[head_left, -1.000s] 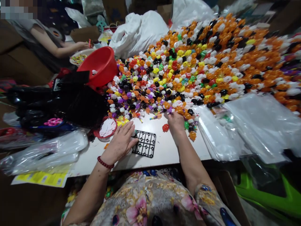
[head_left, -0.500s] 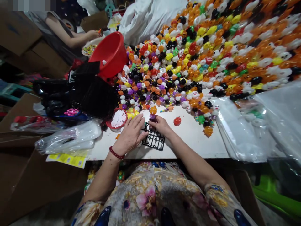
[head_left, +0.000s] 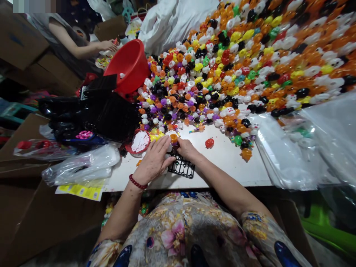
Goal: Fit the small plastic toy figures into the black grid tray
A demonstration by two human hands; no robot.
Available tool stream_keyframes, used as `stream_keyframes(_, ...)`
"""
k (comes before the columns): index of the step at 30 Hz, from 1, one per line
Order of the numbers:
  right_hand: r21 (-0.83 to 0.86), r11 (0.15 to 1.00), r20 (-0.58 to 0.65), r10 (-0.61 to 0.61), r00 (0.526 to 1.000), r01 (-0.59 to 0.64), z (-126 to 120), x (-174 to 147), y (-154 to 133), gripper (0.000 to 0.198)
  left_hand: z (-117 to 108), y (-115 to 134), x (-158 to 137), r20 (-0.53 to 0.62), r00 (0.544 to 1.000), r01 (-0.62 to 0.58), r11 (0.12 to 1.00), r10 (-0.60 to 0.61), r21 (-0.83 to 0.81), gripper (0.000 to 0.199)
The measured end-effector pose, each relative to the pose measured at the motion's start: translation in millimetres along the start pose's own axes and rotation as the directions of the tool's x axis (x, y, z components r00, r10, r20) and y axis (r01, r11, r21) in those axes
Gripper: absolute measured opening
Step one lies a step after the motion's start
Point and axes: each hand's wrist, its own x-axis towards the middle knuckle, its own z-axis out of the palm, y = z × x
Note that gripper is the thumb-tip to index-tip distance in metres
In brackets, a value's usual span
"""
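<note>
"So, largest first?"
"Toy heap [head_left: 205, 70], far side. Left hand [head_left: 154, 157], palm down, fingers extended. Right hand [head_left: 187, 149], pinching. Black grid [head_left: 185, 167], just body-side of the right hand, its left end covered; long axis unclear."
"Smallest?"
"1 orange-topped toy [head_left: 174, 139], at the right fingertips."

Left hand [head_left: 154, 157] palm down, fingers [head_left: 160, 144] extended; right hand [head_left: 188, 149] beside, fingers curled, forearms [head_left: 121, 215] angled inward.
</note>
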Motion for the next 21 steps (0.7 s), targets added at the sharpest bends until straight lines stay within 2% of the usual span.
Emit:
stream_keyframes(4, -0.056, 0.997, 0.021, -0.055, 0.998, 0.056, -4, 1, 0, 0.031, 3, -2, 0, -0.011, 1.0, -0.006, 1.0, 0.006, 0.001, 0.064)
stream_keyframes(14, 0.007, 0.985, 0.048, -0.172, 0.984, 0.172, -2, 7, 5, 0.028, 1, -1, 0, -0.005, 1.0, -0.017, 1.0, 0.017, -0.009, 0.064)
stream_keyframes(21, -0.029, 0.986, 0.071, -0.161, 0.984, 0.164, -2, 10, 8, 0.022, 3, -2, -2, -0.024, 1.0, -0.013, 1.0, 0.013, -0.01, 0.062)
